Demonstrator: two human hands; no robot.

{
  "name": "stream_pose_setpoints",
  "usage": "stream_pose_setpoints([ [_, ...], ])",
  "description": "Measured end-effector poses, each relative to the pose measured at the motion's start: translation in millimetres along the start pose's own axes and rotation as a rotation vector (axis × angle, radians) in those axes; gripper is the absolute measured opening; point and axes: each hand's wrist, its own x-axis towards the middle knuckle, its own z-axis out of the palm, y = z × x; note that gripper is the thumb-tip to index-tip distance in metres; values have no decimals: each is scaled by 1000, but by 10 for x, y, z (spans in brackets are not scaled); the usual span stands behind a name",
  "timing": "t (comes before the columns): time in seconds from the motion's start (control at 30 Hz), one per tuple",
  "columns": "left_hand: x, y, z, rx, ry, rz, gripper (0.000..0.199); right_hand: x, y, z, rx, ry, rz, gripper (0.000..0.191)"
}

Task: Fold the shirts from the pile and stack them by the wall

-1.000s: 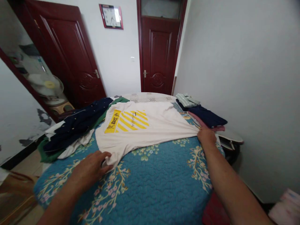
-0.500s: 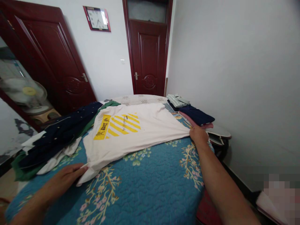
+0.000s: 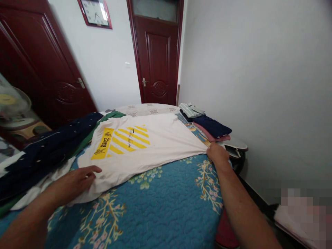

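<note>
A white T-shirt [image 3: 163,135] with a yellow striped print lies spread across the blue floral quilt [image 3: 160,207]. My right hand [image 3: 218,153] is closed on its right edge, and the cloth is drawn into a taut point there. Over the near left corner of the shirt is my left hand [image 3: 76,180], index finger stretched out and apart from the fingers below it. It rests on or just above the fabric, with no cloth visibly pinched.
Loose clothes, among them a dark navy spotted garment [image 3: 52,147] and a green one [image 3: 116,114], lie heaped at the left. Folded clothes [image 3: 212,126] are stacked at the back right by the wall. Two dark red doors [image 3: 162,55] stand beyond the bed.
My left hand has let go of the shirt's near corner and moved up onto the cloth. My right hand keeps its grip. The view has turned slightly right.
</note>
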Motion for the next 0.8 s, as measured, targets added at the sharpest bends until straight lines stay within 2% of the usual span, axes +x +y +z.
stream_pose_setpoints([
  [0.07, 97, 34, -32, -32, -58, 58, 41, -32, -16, -52, -25, -6, 4, 47],
  [0.23, 427, 253, -81, 69, -16, 131, 46, 12, -235, -270, -55, 119, -120, 43],
  [0.3, 573, 363, 38, 95, 34, 162, 54, 140, -419, -333, -56, 185, -216, 43],
  [0.37, 693, 428, 256, 111, 110, 190, 63, 336, -641, -346, -30, 223, -342, 44],
  [0.47, 795, 402, 642, 192, 261, 258, 65, 695, -985, -261, 5, 198, -479, 43],
  [0.57, 823, 290, 892, 265, 391, 339, 62, 1029, -1274, -88, -16, 139, -459, 39],
  [0.67, 824, 211, 953, 291, 452, 390, 59, 1284, -1484, 102, -46, 112, -408, 38],
  [0.8, 821, 210, 933, 321, 464, 379, 59, 1527, -1678, 311, -86, 58, -397, 37],
])
